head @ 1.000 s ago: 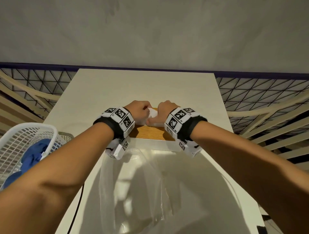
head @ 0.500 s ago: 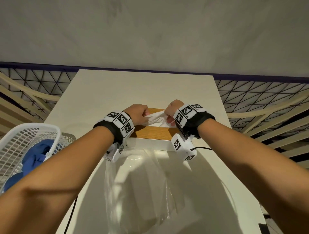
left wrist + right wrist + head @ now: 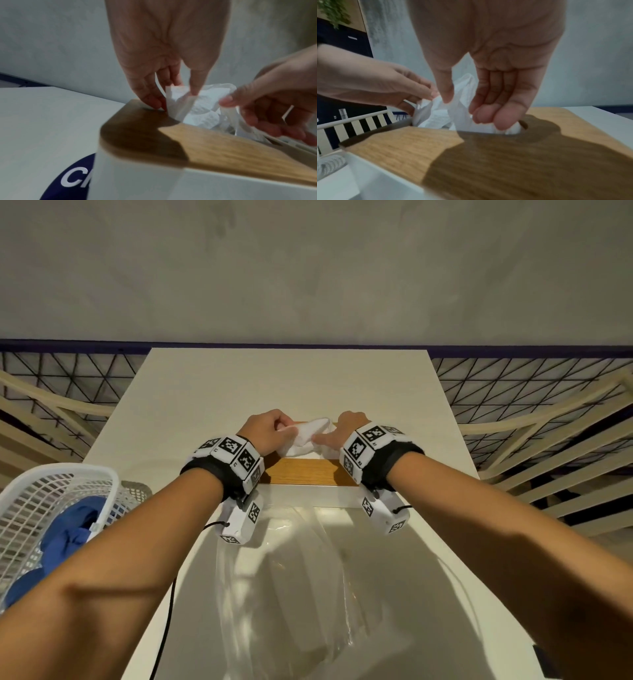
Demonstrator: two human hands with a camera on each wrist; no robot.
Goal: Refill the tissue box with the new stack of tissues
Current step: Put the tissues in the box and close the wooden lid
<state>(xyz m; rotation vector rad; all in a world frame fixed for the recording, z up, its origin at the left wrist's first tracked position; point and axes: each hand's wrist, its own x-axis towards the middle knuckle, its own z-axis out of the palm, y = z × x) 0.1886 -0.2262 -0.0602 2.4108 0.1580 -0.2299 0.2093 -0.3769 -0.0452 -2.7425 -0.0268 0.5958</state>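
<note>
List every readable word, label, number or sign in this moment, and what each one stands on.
"C", then part of a second letter cut off by the tissue box: white letters on a dark blue round patch on the table, left wrist view.
Wrist bands: black-and-white square code markers; the tiny characters beside them are too small to read.
Tissue, wooden lid, plastic bag, white basket: no text visible.

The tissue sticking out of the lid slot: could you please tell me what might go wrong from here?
1. Both the left hand and right hand pinch the same tissue; pulling apart could tear it.
2. The tissue is bunched in the narrow slot of the wooden lid, so it may jam.
3. Upward tugging might lift the lid off the box.
</note>
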